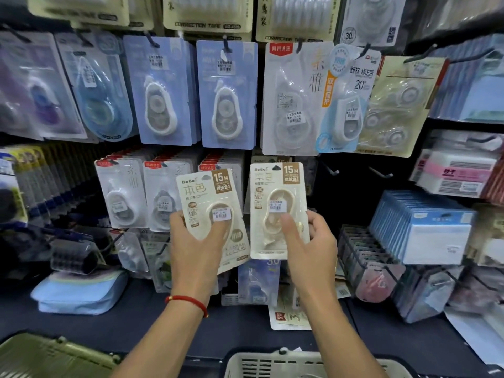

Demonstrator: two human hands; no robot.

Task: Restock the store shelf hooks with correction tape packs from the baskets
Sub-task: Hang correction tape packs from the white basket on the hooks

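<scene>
1. Hands first: the left hand [200, 241], at lower centre of the frame with a red cord bracelet [188, 300] on its wrist, grips a cream correction tape pack [210, 211] from below, thumb pressed on the blister front and fingers curled behind the card.
2. The right hand [308, 241], just right of centre, holds a second cream pack [278, 211] of the same kind, thumb on the clear bubble and fingers wrapped round the right edge. Both packs are face-out and upright, hang holes uppermost, which I take as readying them to slide onto a peg.
3. The left-hand pack tilts slightly, and its lower right edge passes just beside or under the other pack; whether they touch I cannot tell.
4. Behind the right-hand pack, more cards of the same cream design [266, 159] appear to hang on a peg, so this looks like the destination.
5. To the right of centre, two bare hooks [331, 170] jut from the dark panel, apparently waiting for stock.
6. Left of the held packs hang white packs with red labels [122, 192]; in the row above are blue-carded packs [226, 94] and a white pack [289, 99], all on pegs.
7. At the bottom edge sit a cream basket [272, 361] at centre and an olive-green basket [54, 356] at lower left; what they contain is not visible.
</scene>
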